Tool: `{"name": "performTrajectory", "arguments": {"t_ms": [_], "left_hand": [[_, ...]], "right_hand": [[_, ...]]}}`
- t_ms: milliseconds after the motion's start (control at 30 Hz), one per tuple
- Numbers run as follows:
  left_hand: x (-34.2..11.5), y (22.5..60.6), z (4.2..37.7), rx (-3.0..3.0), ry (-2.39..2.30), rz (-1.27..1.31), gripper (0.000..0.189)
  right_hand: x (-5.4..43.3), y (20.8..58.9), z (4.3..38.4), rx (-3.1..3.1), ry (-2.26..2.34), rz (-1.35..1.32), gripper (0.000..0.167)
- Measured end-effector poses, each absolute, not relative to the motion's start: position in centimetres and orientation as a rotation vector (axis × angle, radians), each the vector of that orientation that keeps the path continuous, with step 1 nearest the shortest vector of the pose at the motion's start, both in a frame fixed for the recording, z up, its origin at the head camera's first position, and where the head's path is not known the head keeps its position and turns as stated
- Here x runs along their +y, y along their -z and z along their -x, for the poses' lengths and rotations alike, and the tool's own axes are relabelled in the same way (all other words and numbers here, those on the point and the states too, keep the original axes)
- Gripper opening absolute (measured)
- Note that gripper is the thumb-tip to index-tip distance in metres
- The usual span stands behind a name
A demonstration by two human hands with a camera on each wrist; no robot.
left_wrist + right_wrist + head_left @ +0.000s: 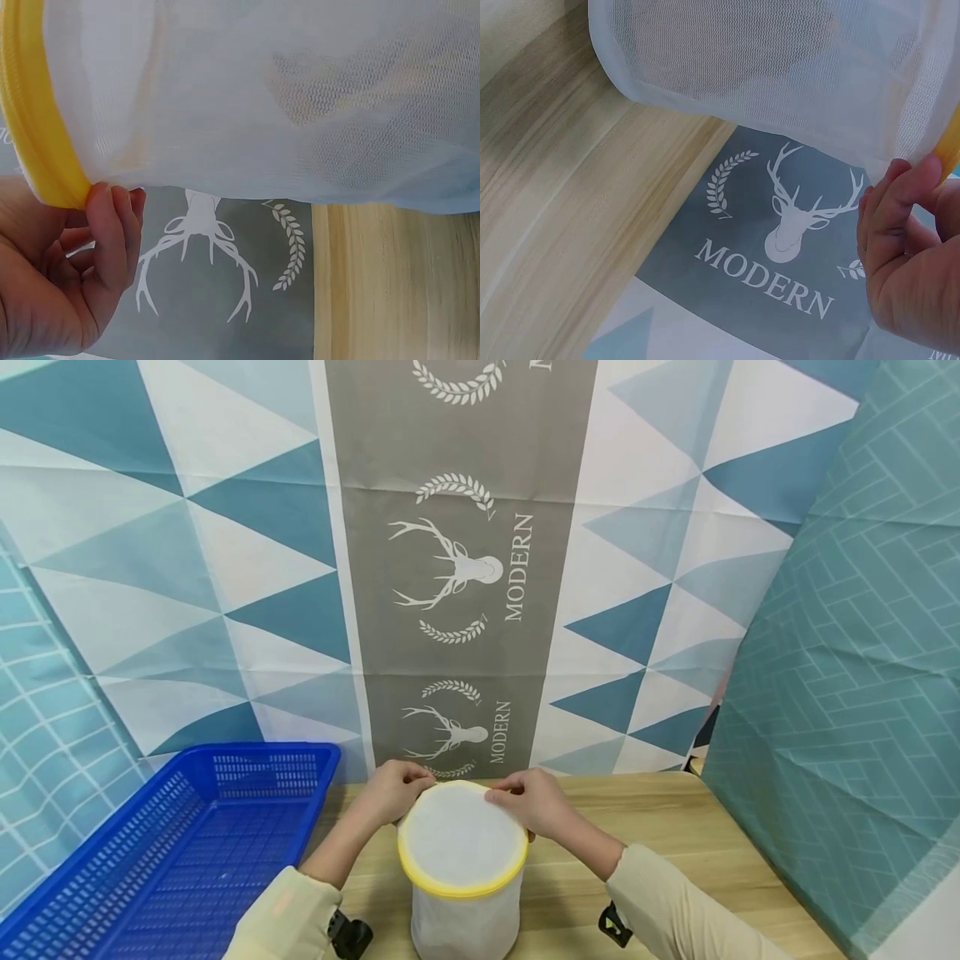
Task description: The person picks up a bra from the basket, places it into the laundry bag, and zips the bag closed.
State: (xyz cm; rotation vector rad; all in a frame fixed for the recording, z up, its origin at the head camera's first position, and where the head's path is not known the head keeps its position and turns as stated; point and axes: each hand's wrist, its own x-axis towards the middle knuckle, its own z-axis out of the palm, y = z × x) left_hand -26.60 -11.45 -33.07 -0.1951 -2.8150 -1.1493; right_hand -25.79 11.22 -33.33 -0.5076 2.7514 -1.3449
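A white mesh laundry bag (pixel 467 914), round like a drum and trimmed in yellow at the top, stands upright in front of me on the wooden table. Its flat white lid (pixel 461 839) faces up. At the far left of the rim, my left hand (pixel 395 792) pinches the yellow edge (pixel 45 112) between thumb and fingers. Opposite it, my right hand (pixel 534 802) grips the rim at the far right. The right wrist view has the mesh side (pixel 780 67) above that hand, with darker patches showing through the weave.
A blue plastic basket (pixel 296 835) with perforated walls sits on the left. Wooden tabletop (pixel 645 860) extends to the right of the bag. Behind the table hangs a patterned cloth (pixel 465 652) with deer heads and triangles; a green cloth (pixel 847 718) borders the right side.
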Motion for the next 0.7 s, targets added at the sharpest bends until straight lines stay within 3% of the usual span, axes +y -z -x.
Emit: {"name": "performTrajectory", "arguments": {"t_ms": [700], "left_hand": [[-11.24, 33.66, 26.61, -2.865, 1.483, 0.059, 0.028]], "right_hand": [[11.46, 33.61, 25.63, 2.817, 1.247, 0.454, 0.029]]}}
